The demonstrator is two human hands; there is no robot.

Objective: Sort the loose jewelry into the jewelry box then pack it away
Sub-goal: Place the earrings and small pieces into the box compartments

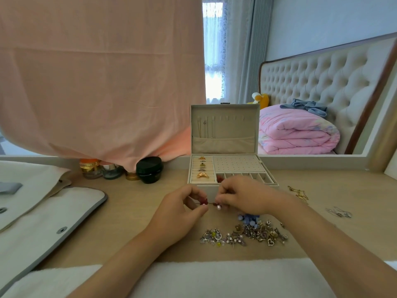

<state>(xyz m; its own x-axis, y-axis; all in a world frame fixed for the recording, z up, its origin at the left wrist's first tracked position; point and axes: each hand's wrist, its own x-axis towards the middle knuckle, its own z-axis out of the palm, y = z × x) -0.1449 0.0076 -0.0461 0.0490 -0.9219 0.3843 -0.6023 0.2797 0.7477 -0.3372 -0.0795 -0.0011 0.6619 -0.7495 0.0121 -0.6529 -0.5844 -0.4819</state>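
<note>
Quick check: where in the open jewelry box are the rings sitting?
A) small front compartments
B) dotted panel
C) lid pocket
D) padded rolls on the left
D: the rings sit in a column in the padded rolls at the left of the jewelry box.

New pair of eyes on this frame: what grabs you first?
The left hand and right hand meet at the middle of the desk, pinching a small beaded piece between them just in front of the open jewelry box. A glittering pile of loose jewelry lies by the right forearm, and a big pink cloth hangs across the upper left.
</note>
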